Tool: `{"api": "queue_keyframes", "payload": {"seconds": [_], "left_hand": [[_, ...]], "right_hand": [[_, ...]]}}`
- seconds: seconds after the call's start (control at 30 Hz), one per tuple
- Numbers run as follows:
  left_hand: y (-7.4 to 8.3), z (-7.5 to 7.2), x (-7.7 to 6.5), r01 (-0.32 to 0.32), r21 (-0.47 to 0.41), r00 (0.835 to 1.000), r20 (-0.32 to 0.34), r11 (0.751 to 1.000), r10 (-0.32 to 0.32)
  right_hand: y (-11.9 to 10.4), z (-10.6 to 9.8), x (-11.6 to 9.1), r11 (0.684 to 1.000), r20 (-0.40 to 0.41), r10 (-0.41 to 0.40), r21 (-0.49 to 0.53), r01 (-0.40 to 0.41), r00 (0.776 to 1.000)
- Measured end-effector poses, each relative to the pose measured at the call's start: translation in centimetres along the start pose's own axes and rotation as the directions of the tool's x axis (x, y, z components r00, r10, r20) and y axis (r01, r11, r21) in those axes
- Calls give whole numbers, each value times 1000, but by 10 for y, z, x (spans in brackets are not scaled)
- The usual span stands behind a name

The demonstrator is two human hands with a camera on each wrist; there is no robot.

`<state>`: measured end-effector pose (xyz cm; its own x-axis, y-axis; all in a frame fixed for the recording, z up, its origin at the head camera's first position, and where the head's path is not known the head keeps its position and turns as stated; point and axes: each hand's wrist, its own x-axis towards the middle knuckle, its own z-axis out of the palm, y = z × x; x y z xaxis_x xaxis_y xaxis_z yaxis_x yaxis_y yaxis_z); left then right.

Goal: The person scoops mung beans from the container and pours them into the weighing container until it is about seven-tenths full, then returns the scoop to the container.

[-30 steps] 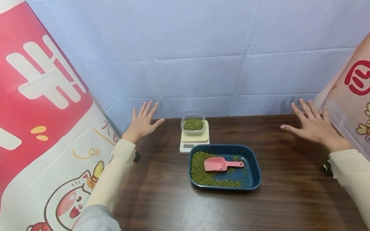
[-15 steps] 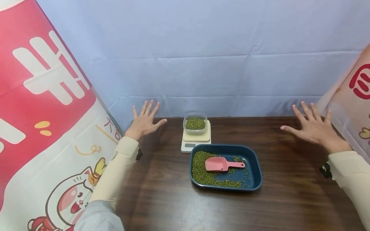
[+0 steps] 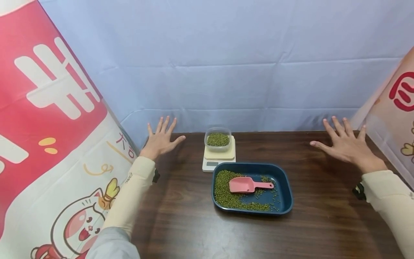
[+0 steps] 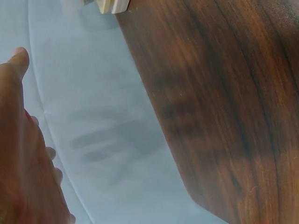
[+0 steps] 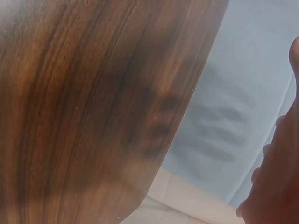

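Note:
My left hand (image 3: pixel 160 142) is held out with spread fingers near the table's back left corner, holding nothing. On the far right, my right hand (image 3: pixel 347 145) is spread the same way and also holds nothing. Between them, closer to the left hand, a clear plastic tub (image 3: pixel 218 148) of green mung beans (image 3: pixel 218 139) sits on a white and cream kitchen scale (image 3: pixel 209 168). In front of the scale is a dark blue tray (image 3: pixel 284 194) with more beans, mostly heaped at its left. A pink scoop (image 3: pixel 242 184) lies on those beans, handle to the right.
The brown wooden table (image 3: pixel 194 230) ends at a pale blue cloth (image 3: pixel 226 86) hung behind it. A printed red and white cloth (image 3: pixel 77 144) hangs at the left, and another printed cloth (image 3: pixel 394 115) at the right. In the left wrist view, the scale's corner (image 4: pixel 119 4) shows at the top.
Both hands have sunk slightly, and the right one has shifted a little to the left. The tub, scale, tray and scoop have stayed in place while the head view shifted a little.

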<state>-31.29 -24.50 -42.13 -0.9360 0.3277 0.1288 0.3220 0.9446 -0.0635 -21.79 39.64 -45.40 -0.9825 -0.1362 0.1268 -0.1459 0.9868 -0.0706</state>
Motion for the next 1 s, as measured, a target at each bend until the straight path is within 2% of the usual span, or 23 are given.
{"api": "queue_keyframes", "payload": {"seconds": [0.27, 1.0], "left_hand": [[3, 3, -1, -4, -14, 1000, -14, 1000, 4], [4, 8, 0, -15, -32, 999, -30, 999, 14]], "right_hand": [[-8, 1, 0, 1000, -11, -12, -5, 12, 1000], [-1, 0, -7, 1000, -17, 17, -9, -17, 1000]]}}
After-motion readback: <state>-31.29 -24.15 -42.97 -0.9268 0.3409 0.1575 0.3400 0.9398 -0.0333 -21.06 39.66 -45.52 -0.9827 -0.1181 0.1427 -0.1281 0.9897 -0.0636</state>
